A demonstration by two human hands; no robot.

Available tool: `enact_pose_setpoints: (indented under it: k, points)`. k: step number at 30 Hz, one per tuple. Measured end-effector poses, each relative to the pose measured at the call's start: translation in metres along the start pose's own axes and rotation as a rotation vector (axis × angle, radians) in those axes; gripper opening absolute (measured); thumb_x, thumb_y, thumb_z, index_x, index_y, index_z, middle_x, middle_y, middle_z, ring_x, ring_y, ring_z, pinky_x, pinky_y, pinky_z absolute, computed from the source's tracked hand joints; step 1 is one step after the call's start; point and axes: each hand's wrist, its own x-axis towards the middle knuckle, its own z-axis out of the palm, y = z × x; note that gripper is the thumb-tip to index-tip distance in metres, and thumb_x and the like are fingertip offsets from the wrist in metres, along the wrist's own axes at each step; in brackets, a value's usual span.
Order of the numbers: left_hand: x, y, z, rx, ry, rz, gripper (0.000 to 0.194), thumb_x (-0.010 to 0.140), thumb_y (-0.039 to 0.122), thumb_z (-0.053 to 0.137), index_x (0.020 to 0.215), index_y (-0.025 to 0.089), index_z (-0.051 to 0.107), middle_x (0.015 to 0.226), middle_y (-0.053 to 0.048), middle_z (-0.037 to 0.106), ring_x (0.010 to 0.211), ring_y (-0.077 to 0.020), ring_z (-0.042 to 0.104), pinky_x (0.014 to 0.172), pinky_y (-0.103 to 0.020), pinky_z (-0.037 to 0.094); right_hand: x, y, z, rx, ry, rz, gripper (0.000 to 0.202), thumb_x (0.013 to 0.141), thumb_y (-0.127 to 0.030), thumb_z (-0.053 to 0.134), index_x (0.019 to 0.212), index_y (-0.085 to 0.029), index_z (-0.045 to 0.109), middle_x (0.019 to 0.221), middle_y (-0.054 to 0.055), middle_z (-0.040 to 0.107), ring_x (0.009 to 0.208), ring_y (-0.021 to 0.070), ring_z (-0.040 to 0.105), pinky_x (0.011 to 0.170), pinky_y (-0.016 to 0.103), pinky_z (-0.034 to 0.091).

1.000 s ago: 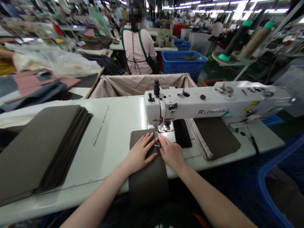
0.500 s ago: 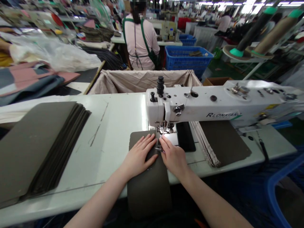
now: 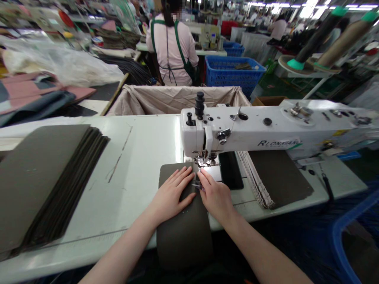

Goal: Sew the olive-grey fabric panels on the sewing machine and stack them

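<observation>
Left hand (image 3: 171, 193) lies open, palm down on the dark panel (image 3: 185, 232), whose long axis runs from the sewing machine's needle area (image 3: 204, 157) back toward the wearer; right hand (image 3: 215, 194), nearer its right edge, has fingers bent there, perhaps pinching something metallic, I can't tell

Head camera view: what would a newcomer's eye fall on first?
Probably the long white sewing machine, reaching in from the right over the pale table. Before it, the left hand lies on a dark panel, the right hand at that panel's edge. A stack of similar panels lies far left.
</observation>
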Motion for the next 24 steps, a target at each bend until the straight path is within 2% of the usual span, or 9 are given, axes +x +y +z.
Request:
enact_pose_setpoints:
  k: [13,24]
  points:
    - [0.001,-0.010,0.002,-0.017,0.017,0.020,0.052,0.095,0.041,0.045,0.143,0.023,0.039,0.153,-0.003,0.035,0.142,-0.0228,0.029,0.118,-0.045,0.024,0.000,0.000,0.001,-0.019,0.024,-0.009,0.049,0.094,-0.024,0.042,0.143,-0.024,0.039,0.151,0.003,0.039,0.104,0.0182,0.063,0.081,0.031,0.050]
    - [-0.003,-0.014,0.000,-0.002,0.032,-0.003,0.043,0.094,0.035,0.046,0.137,0.028,0.049,0.148,-0.001,0.043,0.141,-0.0230,0.032,0.118,-0.048,0.020,0.001,0.000,0.003,-0.028,0.027,-0.005,0.049,0.094,-0.024,0.042,0.143,-0.023,0.040,0.150,0.006,0.040,0.103,0.0192,0.063,0.081,0.031,0.050]
